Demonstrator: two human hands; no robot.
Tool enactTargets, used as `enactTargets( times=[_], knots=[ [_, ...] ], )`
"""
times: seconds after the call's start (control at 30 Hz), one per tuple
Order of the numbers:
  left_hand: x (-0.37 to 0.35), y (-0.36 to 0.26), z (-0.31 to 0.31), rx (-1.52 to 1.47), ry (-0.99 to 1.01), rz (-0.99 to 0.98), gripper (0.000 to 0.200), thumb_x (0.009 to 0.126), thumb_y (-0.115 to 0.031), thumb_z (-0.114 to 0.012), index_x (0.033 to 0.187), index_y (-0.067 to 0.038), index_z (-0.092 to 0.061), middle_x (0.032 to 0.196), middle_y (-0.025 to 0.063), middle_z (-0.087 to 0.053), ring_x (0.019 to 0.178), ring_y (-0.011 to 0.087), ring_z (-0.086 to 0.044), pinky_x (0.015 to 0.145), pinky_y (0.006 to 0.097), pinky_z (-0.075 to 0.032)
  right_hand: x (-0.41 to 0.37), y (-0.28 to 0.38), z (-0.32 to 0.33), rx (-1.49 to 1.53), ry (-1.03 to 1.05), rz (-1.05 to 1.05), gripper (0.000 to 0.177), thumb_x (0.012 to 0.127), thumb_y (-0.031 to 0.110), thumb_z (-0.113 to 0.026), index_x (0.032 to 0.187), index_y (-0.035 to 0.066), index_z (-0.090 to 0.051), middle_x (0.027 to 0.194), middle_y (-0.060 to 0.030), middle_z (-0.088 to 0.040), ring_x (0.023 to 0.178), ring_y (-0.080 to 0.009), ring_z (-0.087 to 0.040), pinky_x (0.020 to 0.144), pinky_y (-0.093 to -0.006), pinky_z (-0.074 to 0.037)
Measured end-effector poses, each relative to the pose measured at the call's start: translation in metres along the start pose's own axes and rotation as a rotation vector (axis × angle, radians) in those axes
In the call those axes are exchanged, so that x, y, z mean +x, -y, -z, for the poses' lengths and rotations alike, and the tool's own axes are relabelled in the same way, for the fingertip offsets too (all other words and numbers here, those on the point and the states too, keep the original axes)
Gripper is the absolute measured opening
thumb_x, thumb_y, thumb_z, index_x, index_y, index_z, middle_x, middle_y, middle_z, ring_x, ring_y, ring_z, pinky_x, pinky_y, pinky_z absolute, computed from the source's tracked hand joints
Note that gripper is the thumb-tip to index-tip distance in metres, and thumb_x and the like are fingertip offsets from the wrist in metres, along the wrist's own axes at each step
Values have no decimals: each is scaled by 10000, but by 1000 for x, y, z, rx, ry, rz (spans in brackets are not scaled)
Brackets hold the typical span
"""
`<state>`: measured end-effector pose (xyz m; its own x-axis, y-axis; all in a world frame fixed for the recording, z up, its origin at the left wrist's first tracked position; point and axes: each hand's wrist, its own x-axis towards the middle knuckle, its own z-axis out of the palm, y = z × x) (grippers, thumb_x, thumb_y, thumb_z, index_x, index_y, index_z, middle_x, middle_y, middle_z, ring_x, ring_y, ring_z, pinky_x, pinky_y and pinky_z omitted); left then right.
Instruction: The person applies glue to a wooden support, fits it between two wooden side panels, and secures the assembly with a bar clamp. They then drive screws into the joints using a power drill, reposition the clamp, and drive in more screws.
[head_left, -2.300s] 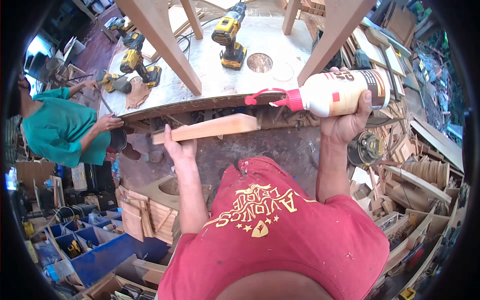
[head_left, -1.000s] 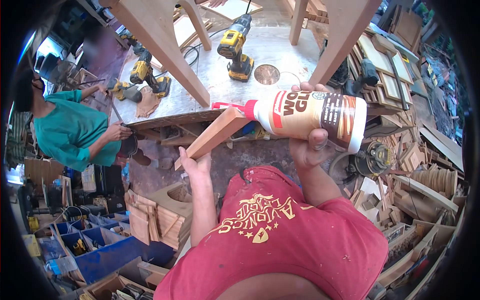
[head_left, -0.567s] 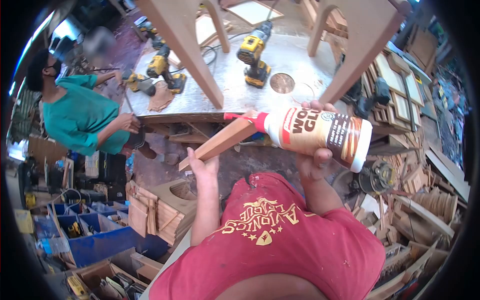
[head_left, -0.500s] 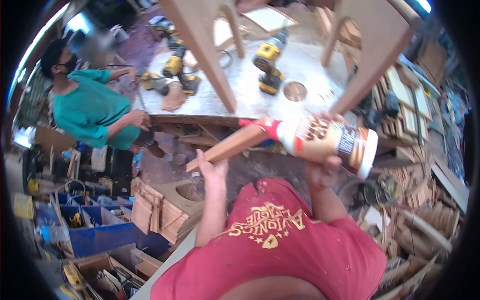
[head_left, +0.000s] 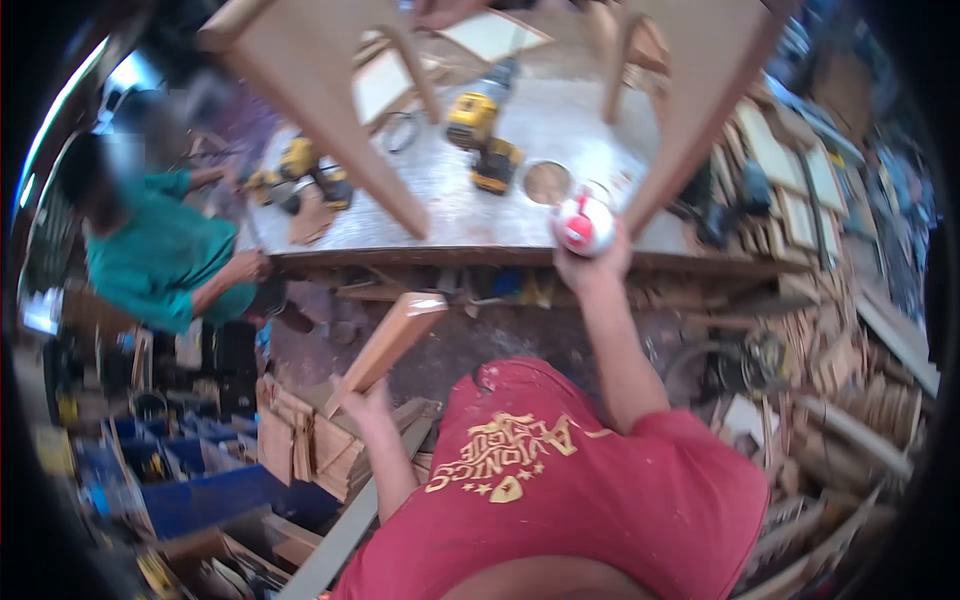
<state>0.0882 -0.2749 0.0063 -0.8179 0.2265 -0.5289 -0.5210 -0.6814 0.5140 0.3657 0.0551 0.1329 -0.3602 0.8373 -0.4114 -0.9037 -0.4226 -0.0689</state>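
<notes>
My left hand point(head_left: 366, 402) grips the lower end of a short wooden block point(head_left: 390, 337), which tilts up to the right below the table edge. My right hand point(head_left: 592, 262) reaches forward over the edge of the worktable point(head_left: 450, 215) and holds a wood glue bottle point(head_left: 584, 222) upright, its red cap end facing me. The bottle stands beside a slanted wooden furniture leg point(head_left: 690, 110). The picture is blurred by motion.
On the worktable stand a yellow cordless drill point(head_left: 483, 137), more drills point(head_left: 300, 170) at the left, and another wooden leg point(head_left: 320, 110). A person in a green shirt point(head_left: 160, 262) works at the table's left end. Wood offcuts point(head_left: 300, 440) and blue bins point(head_left: 160, 470) lie on the floor.
My right hand has carried the glue bottle away from the block and forward to the table edge, turning it upright. My left hand has lowered the block. The view has swung.
</notes>
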Motion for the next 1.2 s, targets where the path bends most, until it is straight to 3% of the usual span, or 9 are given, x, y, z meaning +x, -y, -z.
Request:
enactTargets(
  times=[0.17,0.27,0.37,0.57,0.77,0.83,0.93,1.0,1.2],
  knots=[
    [-76,-13,-70,-108,-178,-158,525,998,-320,-454,1399,15,-411,1397,229,-474,1312,387,-435,1100,571,-328,84,12,3,106,-114,-24,521,931,403,-351,1283,67,-539,1223,-176,-584,1070,-368,-603,891,-536,-537],
    [-82,-20,-76,-162,-1,-136,493,997,-314,-478,1368,9,-442,1400,217,-461,1315,382,-427,1095,576,-330,176,20,23,179,-34,-57,549,917,377,-303,1250,25,-561,1189,-215,-598,1034,-403,-619,842,-548,-566],
    [-103,-11,-106,-114,-9,-223,481,990,-318,-515,1341,4,-446,1362,216,-468,1281,381,-448,1094,578,-329,233,25,13,249,-173,24,641,950,505,-245,1235,45,-586,1164,-204,-618,1032,-412,-627,860,-543,-564],
    [-118,10,-140,-68,61,-210,539,953,-370,-595,1321,-20,-416,1317,194,-477,1249,355,-461,1079,588,-335,305,46,-1,340,-101,85,736,916,618,-252,1225,34,-576,1128,-228,-618,1014,-394,-641,874,-506,-560],
    [-128,29,-162,-77,97,-188,562,945,-393,-606,1339,-45,-408,1348,182,-454,1256,355,-454,1057,617,-354,231,44,8,170,-80,-211,808,919,620,-339,1318,-79,-406,1242,-245,-553,1112,-373,-593,953,-522,-510],
    [-134,35,-178,-82,95,-151,576,938,-405,-614,1334,-42,-406,1347,185,-452,1255,366,-452,1050,617,-365,184,23,36,-145,-11,-163,746,967,543,-348,1335,-107,-350,1220,-264,-550,1103,-366,-587,949,-529,-505],
    [-138,56,-200,-67,138,-177,605,930,-424,-621,1337,-33,-403,1350,184,-451,1256,373,-447,1055,622,-356,71,-3,52,-844,357,-301,589,1002,464,-455,1373,12,-377,1228,-221,-565,1090,-300,-599,895,-467,-541],
    [-148,77,-219,-55,185,-111,629,924,-435,-626,1343,-27,-394,1327,183,-462,1244,360,-453,1075,588,-355,17,-13,37,-843,884,-299,605,964,416,-584,1382,29,-380,1215,-197,-579,1108,-269,-596,902,-433,-533],
    [-173,110,-262,-83,394,-46,532,962,-423,-579,1292,-44,-402,1265,148,-481,1219,297,-465,1090,531,-361,-15,-34,-51,-916,897,53,645,839,205,-788,1344,16,-433,1133,-108,-612,1119,-225,-583,944,-372,-490]
  ],
)
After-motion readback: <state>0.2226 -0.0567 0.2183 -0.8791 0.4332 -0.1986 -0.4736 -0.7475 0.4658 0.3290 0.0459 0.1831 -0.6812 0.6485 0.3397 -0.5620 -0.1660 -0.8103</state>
